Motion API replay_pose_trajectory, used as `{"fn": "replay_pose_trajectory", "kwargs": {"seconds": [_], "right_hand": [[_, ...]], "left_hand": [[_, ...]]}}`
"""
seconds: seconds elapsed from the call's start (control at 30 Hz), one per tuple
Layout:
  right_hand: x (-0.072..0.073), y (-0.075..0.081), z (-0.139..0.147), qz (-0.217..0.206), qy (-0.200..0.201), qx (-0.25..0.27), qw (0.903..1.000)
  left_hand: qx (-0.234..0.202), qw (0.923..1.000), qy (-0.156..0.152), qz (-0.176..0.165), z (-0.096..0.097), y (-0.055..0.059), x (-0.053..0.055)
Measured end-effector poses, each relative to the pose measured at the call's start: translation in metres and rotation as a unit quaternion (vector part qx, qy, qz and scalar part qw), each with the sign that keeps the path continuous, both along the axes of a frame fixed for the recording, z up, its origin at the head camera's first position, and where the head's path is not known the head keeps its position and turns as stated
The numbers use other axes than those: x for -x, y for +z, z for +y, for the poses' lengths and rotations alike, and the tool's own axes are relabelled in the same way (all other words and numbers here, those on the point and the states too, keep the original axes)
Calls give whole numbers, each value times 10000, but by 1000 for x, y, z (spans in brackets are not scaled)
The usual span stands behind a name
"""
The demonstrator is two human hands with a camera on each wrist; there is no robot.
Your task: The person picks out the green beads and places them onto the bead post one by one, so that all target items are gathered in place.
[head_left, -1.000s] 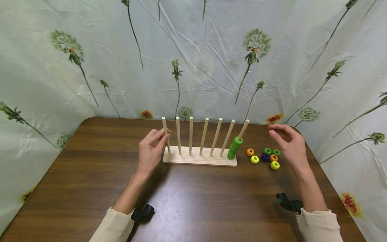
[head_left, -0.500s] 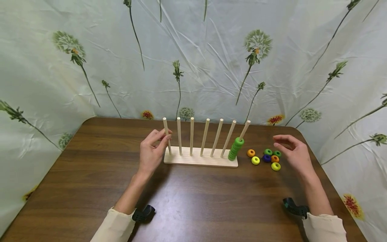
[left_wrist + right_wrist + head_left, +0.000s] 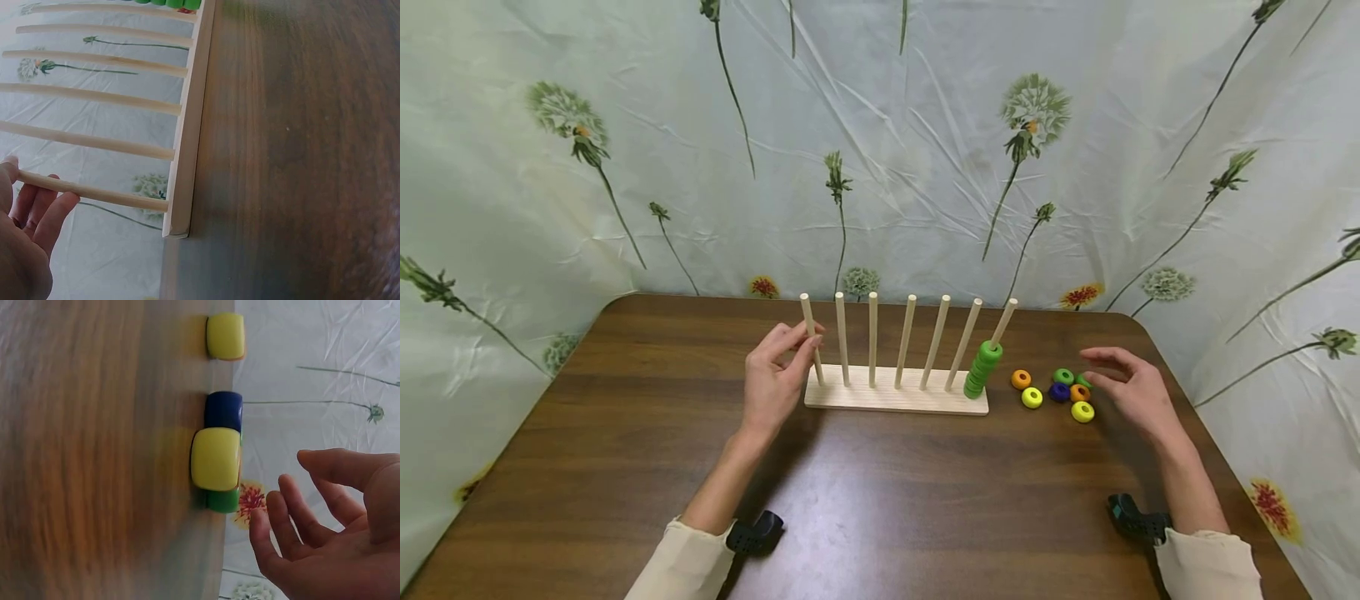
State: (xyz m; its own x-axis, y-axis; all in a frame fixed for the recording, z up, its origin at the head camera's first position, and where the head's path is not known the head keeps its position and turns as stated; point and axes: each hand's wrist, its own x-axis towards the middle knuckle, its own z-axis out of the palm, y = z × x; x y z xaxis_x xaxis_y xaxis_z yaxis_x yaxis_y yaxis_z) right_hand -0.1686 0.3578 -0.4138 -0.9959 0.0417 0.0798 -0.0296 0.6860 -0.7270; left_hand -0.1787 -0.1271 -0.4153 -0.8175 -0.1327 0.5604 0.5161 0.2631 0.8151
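Note:
My left hand (image 3: 771, 387) pinches the leftmost peg (image 3: 807, 310) of a wooden peg stand (image 3: 895, 401) between thumb and fingers, as the left wrist view shows too. Several green ring beads (image 3: 983, 367) are stacked on the far-right peg; the other pegs are bare. My right hand (image 3: 1138, 398) hovers beside a loose bead cluster, fingers bent and apart, holding nothing. In that cluster lie a green bead (image 3: 1063, 377), a blue bead (image 3: 1060, 392), an orange bead (image 3: 1080, 393) and a yellow bead (image 3: 215, 459). Another green bead (image 3: 1083, 381) is partly hidden by the fingertips.
An orange bead (image 3: 1021, 379) and a second yellow bead (image 3: 1032, 397) lie between the stand and the cluster. The brown wooden table (image 3: 880, 508) ends at the back against a flower-printed curtain (image 3: 917, 200). Each wrist carries a black camera mount (image 3: 756, 533).
My right hand has moved down and slightly to the right, lower toward the loose beads. My left hand keeps its pinch on the leftmost peg, and the beads have stayed put.

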Motion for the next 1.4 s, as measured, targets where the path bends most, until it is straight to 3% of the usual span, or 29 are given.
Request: {"fn": "replay_pose_trajectory", "kwargs": {"seconds": [0.33, 0.77, 1.4], "right_hand": [[5, -5, 8, -796, 357, -377, 9955], [6, -15, 8, -792, 646, -620, 9928], [8, -17, 3, -557, 295, -823, 9946]], "left_hand": [[14, 10000, 0, 84, -1, -1, 1], [-31, 10000, -2, 57, 0, -2, -1], [-72, 10000, 22, -5, 1, -3, 0]]}}
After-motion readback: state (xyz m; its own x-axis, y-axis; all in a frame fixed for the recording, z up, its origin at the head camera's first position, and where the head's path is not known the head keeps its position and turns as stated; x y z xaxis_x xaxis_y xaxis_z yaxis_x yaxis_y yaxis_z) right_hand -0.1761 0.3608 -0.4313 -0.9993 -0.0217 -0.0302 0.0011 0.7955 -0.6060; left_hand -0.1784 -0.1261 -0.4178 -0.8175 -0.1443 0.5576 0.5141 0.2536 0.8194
